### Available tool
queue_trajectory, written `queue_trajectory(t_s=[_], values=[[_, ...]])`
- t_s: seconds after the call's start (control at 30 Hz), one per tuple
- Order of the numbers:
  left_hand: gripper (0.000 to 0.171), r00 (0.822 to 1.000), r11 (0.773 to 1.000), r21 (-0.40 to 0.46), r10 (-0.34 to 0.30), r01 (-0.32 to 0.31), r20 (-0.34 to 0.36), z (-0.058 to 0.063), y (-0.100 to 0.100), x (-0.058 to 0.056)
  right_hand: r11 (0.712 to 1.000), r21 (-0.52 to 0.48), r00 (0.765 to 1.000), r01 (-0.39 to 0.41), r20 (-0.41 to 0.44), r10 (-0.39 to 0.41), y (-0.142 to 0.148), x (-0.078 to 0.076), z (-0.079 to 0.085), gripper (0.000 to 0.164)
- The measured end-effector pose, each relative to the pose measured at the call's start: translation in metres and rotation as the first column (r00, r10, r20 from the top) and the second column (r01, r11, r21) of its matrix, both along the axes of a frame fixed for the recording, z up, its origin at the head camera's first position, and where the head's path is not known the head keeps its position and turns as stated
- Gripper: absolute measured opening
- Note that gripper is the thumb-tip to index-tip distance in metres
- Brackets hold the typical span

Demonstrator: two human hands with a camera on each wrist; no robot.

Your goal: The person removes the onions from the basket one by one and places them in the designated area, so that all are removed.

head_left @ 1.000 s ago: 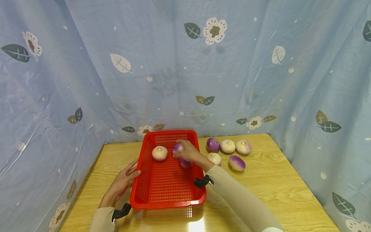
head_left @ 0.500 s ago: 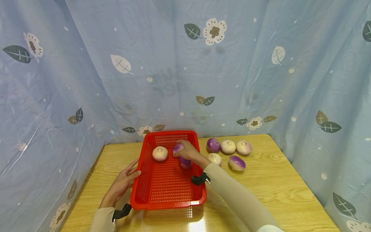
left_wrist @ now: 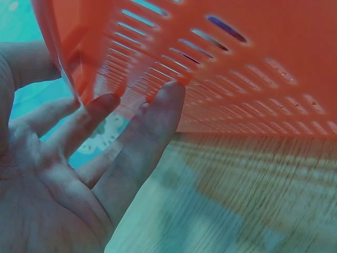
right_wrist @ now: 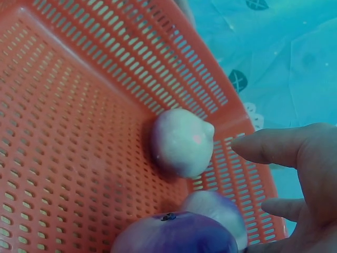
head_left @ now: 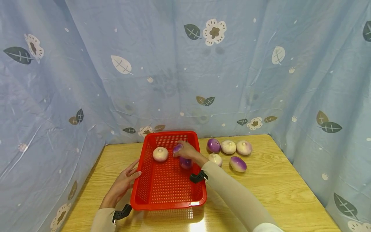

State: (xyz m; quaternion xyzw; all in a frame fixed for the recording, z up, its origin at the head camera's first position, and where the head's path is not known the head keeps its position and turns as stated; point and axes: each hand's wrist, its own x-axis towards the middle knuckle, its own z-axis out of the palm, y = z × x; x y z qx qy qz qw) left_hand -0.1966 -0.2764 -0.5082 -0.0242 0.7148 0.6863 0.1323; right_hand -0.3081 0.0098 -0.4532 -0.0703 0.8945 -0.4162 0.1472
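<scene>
A red plastic basket (head_left: 169,206) stands on the table. My left hand (head_left: 124,182) rests against its left wall; the left wrist view shows the fingertips (left_wrist: 167,103) touching the slotted side. My right hand (head_left: 187,152) is inside the basket, thumb and fingers round a purple-and-white turnip (head_left: 177,148). In the right wrist view, two fingers stand a little apart from this turnip (right_wrist: 218,211); the thumb is hidden. Beside it lies a darker purple turnip (head_left: 185,163), partly under the hand. A mostly white turnip (head_left: 160,154) sits near the left wall.
Several more turnips lie right of the basket: a purple one (head_left: 214,145), white ones (head_left: 228,147) and a half-purple one (head_left: 238,164). The wooden table (head_left: 269,183) meets a blue patterned curtain (head_left: 162,80) at the back and sides.
My right wrist and forearm have shifted slightly left, while the hand stays over the same turnip. The left hand and basket keep their places.
</scene>
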Motion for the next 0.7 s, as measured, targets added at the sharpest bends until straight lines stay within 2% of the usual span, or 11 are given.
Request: queue_trajectory(t_s=[0.23, 0.4, 0.7], values=[[0.064, 1.000, 1.000, -0.006, 0.001, -0.001, 0.004, 0.001, 0.001, 0.000, 0.999, -0.043, 0.999, 0.010, 0.033, -0.009, 0.002, -0.005, -0.005, 0.080], [0.065, 0.999, 1.000, 0.003, -0.030, 0.030, -0.011, 0.003, 0.001, 0.000, 0.998, -0.065, 0.998, 0.021, 0.056, -0.017, 0.001, -0.008, -0.010, 0.078], [0.065, 0.999, 0.999, 0.014, -0.042, 0.043, -0.015, 0.005, 0.001, 0.001, 0.999, -0.032, 0.998, 0.032, 0.050, -0.030, -0.001, -0.014, -0.017, 0.071]])
